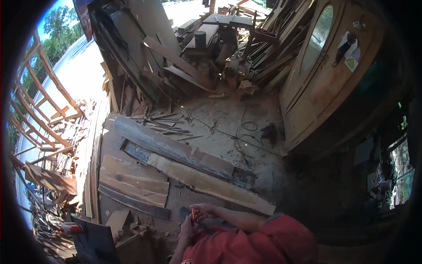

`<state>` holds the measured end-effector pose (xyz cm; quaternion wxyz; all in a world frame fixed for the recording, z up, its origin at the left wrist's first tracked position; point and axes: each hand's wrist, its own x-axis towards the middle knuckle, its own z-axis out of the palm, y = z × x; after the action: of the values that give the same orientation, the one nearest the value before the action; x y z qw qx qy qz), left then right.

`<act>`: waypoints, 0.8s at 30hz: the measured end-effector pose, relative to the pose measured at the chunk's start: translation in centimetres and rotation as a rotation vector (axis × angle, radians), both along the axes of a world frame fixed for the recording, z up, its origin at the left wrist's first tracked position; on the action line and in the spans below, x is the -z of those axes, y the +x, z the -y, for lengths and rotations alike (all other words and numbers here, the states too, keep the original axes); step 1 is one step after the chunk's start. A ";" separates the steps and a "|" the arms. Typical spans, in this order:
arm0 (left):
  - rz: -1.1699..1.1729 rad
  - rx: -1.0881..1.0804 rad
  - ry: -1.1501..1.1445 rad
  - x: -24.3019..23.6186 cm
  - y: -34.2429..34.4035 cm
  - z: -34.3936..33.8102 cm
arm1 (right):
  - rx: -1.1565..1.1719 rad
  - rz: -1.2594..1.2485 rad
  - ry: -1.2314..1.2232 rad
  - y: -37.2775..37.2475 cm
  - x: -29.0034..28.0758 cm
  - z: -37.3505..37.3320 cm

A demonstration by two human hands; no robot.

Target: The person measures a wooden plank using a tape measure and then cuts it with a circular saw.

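An orange stick [193, 214] is held upright in the left hand [187, 229], its top just beside the right hand [205, 211] — whether it is gripped there cannot be told. Beyond the boards [202, 172], a dark can [200, 40] is seen, contents hidden.

Nothing here that I can read.
On the wooden door [332, 86] to my right hang pale papers [351, 50], one with green and yellow, too small for me to make out; the red-and-white object [72, 228] at my lower left shows me no legible print.
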<state>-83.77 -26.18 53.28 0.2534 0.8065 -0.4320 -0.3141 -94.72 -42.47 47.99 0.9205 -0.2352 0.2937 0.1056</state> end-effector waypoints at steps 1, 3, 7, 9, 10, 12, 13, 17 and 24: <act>-0.069 0.029 -0.018 0.1 0.0 0.9 | 0.044 -0.022 0.080 0.8 -1.1 0.4; -0.151 0.081 -0.004 1.1 -0.2 2.7 | 0.228 0.056 -0.041 1.4 0.9 0.6; -0.251 0.079 -0.024 5.6 3.8 3.1 | 0.276 -0.095 -0.092 4.1 5.9 0.0; -0.206 0.107 -0.009 9.0 7.7 2.4 | 0.233 -0.284 -0.122 7.1 6.1 0.0; -0.190 0.072 0.066 10.2 9.8 2.5 | 0.123 -0.365 -0.230 7.9 8.1 0.3; -0.042 0.007 0.322 16.9 13.0 1.0 | -0.116 -0.509 -0.386 9.4 15.1 -0.8; 0.002 0.076 0.446 18.7 14.5 1.0 | -0.207 -0.553 -0.560 10.9 18.4 -1.1; -0.191 -0.033 0.811 25.6 15.9 -2.2 | -0.510 -0.629 -1.074 19.0 34.0 -2.7; -0.303 -0.176 0.821 28.3 19.7 -0.8 | -0.390 -1.166 -1.074 33.6 52.8 4.0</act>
<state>-64.10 -25.40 25.02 -0.0014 0.8189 -0.1592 -0.5515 -61.11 -46.48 -4.85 0.3465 -0.5983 0.6900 0.2142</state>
